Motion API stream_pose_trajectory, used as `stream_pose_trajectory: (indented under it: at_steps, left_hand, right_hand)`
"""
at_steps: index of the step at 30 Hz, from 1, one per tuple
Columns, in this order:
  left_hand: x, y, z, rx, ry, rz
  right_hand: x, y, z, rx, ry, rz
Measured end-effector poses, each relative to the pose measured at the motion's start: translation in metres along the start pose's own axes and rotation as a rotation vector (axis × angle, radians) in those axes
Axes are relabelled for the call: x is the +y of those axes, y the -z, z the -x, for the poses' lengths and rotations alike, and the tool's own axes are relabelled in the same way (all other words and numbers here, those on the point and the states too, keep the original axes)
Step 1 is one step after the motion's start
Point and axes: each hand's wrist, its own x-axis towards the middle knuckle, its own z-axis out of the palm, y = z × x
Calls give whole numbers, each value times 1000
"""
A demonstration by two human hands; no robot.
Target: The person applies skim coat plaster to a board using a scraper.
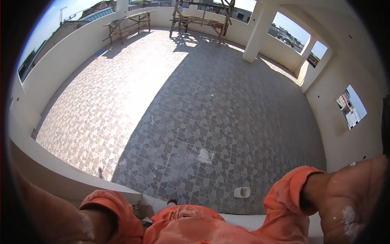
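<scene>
The floor (pixel 183 122) looks fully tiled, white smears (pixel 205 156) are left, a tub (pixel 243 195) is seen lower right of centre, and neither left hand's (pixel 53 211) nor right hand's (pixel 351 199) opening or hold can be told.

No text, label, brand, number or sign can be read anywhere in the head view. The buildings seen through the window opening (pixel 352 107) toward three o'clock are too small to tell whether they carry any lettering.
</scene>
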Motion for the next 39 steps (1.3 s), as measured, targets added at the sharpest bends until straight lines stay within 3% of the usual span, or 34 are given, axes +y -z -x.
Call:
stream_pose_trajectory:
  at_steps: [17,28,34,39]
  left_hand:
    - [15,-21,-31,68,-88,-86]
    - [-30,-60,-96,361,-404,-77]
    - [-37,-59,-117,498,-651,-129]
    - [-41,-71,-85,488,-489,-66]
  right_hand:
    - [4,-6,30,134,-13,14]
    - [43,29,9,236,127,349]
    - [47,25,6,389,246,533]
    - [39,5,21,277,148,432]
